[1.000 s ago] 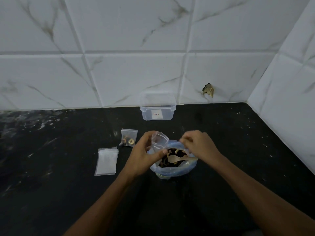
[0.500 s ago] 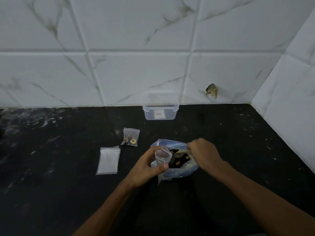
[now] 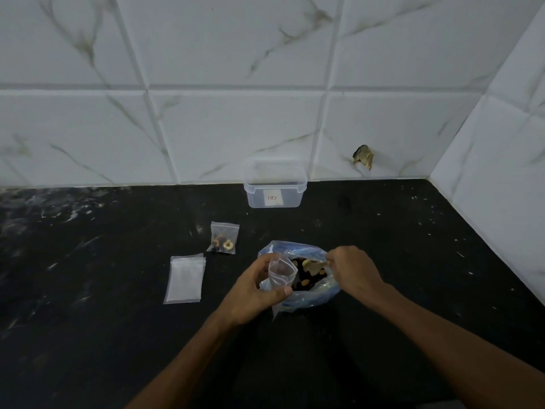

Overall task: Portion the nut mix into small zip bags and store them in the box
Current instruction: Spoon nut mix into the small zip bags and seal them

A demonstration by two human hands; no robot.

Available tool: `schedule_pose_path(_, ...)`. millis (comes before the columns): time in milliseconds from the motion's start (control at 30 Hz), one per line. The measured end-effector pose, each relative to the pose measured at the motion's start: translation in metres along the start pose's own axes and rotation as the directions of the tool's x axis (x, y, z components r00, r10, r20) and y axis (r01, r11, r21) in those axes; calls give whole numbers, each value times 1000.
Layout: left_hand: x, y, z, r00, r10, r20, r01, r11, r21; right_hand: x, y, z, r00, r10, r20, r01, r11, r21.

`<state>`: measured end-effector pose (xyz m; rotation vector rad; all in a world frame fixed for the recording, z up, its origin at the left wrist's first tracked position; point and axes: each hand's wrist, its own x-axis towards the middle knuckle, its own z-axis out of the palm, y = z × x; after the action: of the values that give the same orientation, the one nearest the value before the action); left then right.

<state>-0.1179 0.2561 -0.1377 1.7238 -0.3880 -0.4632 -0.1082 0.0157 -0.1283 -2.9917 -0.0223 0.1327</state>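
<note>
My left hand (image 3: pixel 255 289) grips a small clear zip bag (image 3: pixel 281 273), upright with its mouth open and nothing visible inside, at the left edge of the large blue plastic bag (image 3: pixel 312 298) of nut mix (image 3: pixel 305 280). My right hand (image 3: pixel 355 271) has curled fingers at the big bag's right rim and pinches the handle of a wooden spoon (image 3: pixel 315 265), whose bowl lies among the nuts. One filled small zip bag (image 3: pixel 224 242) lies on the counter to the left. The clear plastic box (image 3: pixel 275 188) stands open against the back wall.
A stack of flat empty zip bags (image 3: pixel 185 280) lies left of my left hand. The black stone counter (image 3: pixel 88 335) ends at white tiled walls behind and to the right. A chipped hole (image 3: pixel 363 157) marks the back wall.
The spoon lay loose across the nut bag; my right hand has since closed on its handle. My left hand lowered the small bag toward me, beside the big bag's left edge.
</note>
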Motion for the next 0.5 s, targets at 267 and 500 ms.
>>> schedule_pose_path(267, -1, -3, 2, 1000, 6, 6, -6, 1000, 5, 7, -8, 6, 991, 55, 120, -67, 993, 97)
schedule_pose_path(500, 2, -4, 4, 1000, 28, -10, -28, 999, 44, 12, -18, 8, 982, 116, 147, -144, 969, 201)
